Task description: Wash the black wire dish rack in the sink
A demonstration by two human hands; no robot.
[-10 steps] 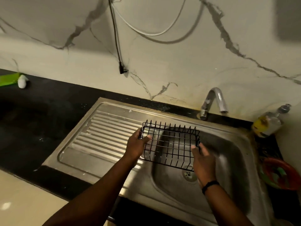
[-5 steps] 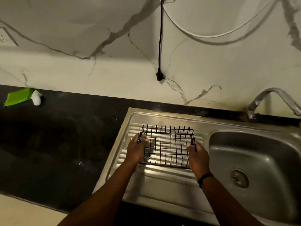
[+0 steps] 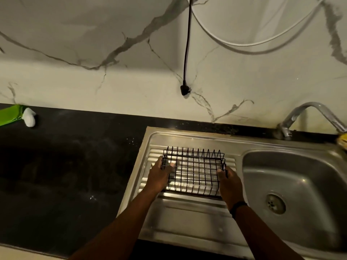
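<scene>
Both hands clasp the black wire dish rack (image 3: 193,172) by its short ends: the left hand (image 3: 159,175) wraps the left end with its thumb hooked over the top wire, and the right hand (image 3: 230,184) closes on the right end, fingers curled round the side wires. The rack is upright and level over the ribbed draining board (image 3: 187,207) of the stainless steel sink unit, near the board's right edge, just left of the basin (image 3: 300,181); whether its feet touch the ribs or hang just above them cannot be told. A dark band (image 3: 237,207) circles the right wrist. The basin's round drain (image 3: 275,203) sits near its front. A curved chrome tap (image 3: 308,114) rises from the back right corner of the sink unit. On the black stone counter (image 3: 65,166), at its far left edge against the wall, lie a green cloth (image 3: 9,114) and a small white object (image 3: 29,117). A black cable with a plug (image 3: 185,89) hangs down the marble-patterned wall (image 3: 93,44).
</scene>
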